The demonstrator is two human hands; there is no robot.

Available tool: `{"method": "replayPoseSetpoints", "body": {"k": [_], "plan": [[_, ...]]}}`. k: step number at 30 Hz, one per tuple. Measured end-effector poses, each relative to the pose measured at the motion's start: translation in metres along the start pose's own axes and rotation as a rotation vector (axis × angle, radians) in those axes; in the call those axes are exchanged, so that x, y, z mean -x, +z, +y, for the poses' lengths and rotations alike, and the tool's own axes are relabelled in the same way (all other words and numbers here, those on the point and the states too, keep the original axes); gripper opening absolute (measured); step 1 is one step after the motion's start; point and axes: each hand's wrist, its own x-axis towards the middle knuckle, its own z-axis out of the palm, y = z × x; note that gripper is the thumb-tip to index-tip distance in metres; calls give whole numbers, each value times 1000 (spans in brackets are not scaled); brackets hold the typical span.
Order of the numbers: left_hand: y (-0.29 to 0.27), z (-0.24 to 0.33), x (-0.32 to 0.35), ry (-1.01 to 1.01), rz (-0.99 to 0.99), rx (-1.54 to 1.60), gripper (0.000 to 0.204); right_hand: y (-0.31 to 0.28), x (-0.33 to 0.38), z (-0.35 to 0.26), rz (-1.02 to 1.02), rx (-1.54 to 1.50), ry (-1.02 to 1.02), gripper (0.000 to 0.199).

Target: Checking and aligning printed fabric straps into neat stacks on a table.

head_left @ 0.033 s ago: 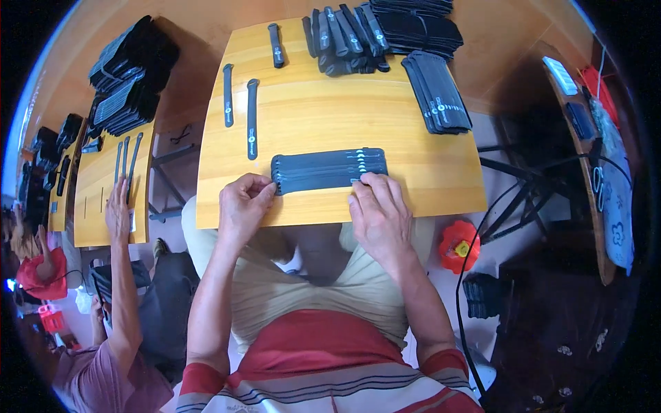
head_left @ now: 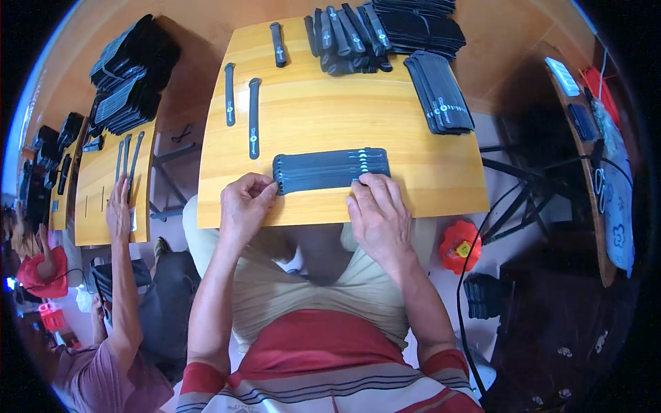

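Several dark grey straps with rounded ends (head_left: pixel 320 171) lie side by side and overlapping on the wooden table in front of me, pale marks lined up near their right ends. My left hand (head_left: pixel 244 205) has thumb and forefinger closed at the near left corner of this row, on the end of the nearest strap. At the near right end, my right hand (head_left: pixel 379 217) bends its fingers over the strap edge, with the thumb along the table's side. The fingertips partly cover the nearest strap.
Single loose straps (head_left: pixel 254 118) lie at the table's left. Farther back are a strap pile (head_left: pixel 348 40), a fanned stack (head_left: pixel 439 93) and bundled black straps (head_left: pixel 420 31). A co-worker's hand (head_left: pixel 118 212) rests at the left table (head_left: pixel 93 230). A red flower-shaped object (head_left: pixel 454 258) sits below right.
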Motion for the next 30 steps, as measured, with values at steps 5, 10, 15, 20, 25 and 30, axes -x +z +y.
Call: {"method": "replayPoseSetpoints", "body": {"k": [5,10,15,20,25,30], "plan": [[-1,3,4,-17,14,-26,13,10,-2,-11,-52,-16,-60,28],[6,11,20,476,185,-419,15,21,0,-16,-77,-28,-102,33],[18,18,32,801,85,-598,29,25,-1,-20,-112,-7,-128,34],[19,18,30,793,-20,-710,42,27,1,-19,-150,51,-138,33],[16,18,29,765,-66,-738,49,27,2,-17,-150,86,-154,32],[16,20,29,768,-75,-767,51,24,1,-14,-145,58,-160,32]]}}
